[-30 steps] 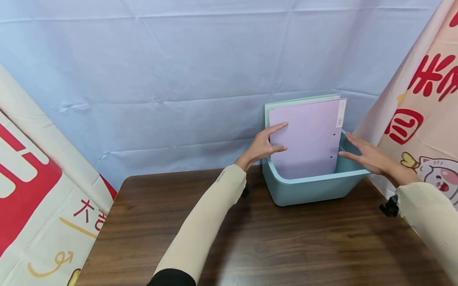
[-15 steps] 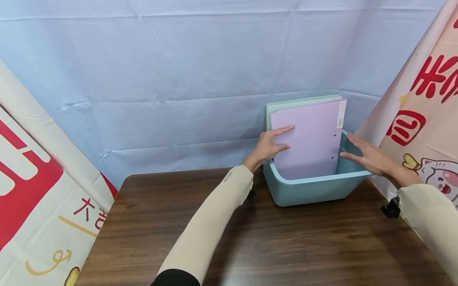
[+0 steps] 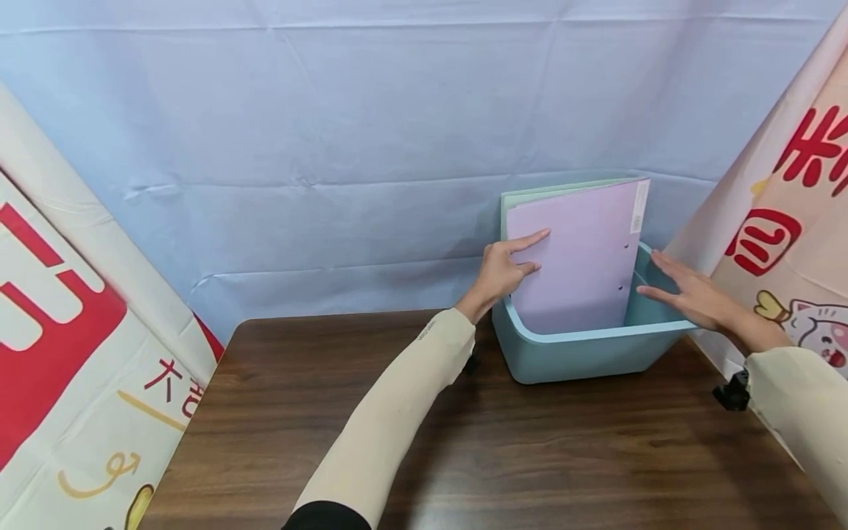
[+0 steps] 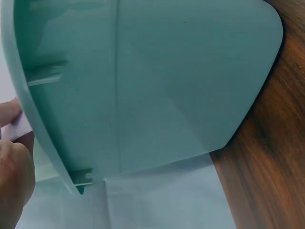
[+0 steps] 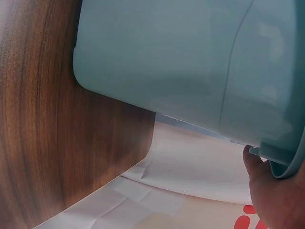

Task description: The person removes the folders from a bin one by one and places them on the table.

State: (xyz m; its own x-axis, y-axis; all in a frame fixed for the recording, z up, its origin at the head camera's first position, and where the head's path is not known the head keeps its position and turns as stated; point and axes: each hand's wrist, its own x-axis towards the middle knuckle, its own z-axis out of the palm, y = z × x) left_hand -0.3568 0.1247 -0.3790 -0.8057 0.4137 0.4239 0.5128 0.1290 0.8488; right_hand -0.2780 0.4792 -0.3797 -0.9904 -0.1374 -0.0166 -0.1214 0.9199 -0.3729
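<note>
Purple file folder [image 3: 573, 258] stands upright in a blue-green plastic bin [image 3: 586, 357], its lower part hidden behind the front wall. A pale green folder [image 3: 530, 195] shows behind it along the top and left edges. My left hand [image 3: 498, 272] pinches the purple folder's left edge, with thumb and index finger across its front; its other fingers are mostly hidden. In the left wrist view the purple edge sits between the fingers. At the bin's right end my right hand [image 3: 704, 298] grips the rim, one digit under it in the right wrist view [image 5: 279, 195].
The bin stands at the back right of a brown wooden table [image 3: 318, 397]. Blue cloth [image 3: 318, 147] hangs just behind. A printed cloth [image 3: 788, 243] hangs close by on the right, another [image 3: 73, 346] on the left.
My left hand has moved slightly right, farther across the purple folder. That folder has risen slightly against the green one. My right hand stays at the bin's rim, and the view has shifted slightly.
</note>
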